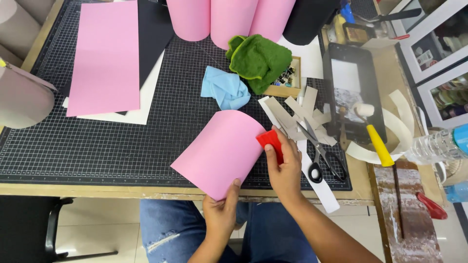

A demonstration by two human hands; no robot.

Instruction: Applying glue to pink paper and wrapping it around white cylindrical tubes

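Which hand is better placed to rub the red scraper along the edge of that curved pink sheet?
Right. The right hand already grips the red scraper against the curved pink sheet at its right edge, while the left hand pinches the sheet's lower corner, steadying it.

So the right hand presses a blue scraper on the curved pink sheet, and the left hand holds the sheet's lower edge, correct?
Not quite: the head view shows the scraper is red, not blue. The right hand presses it on the curved pink sheet, and the left hand holds the sheet's lower edge.
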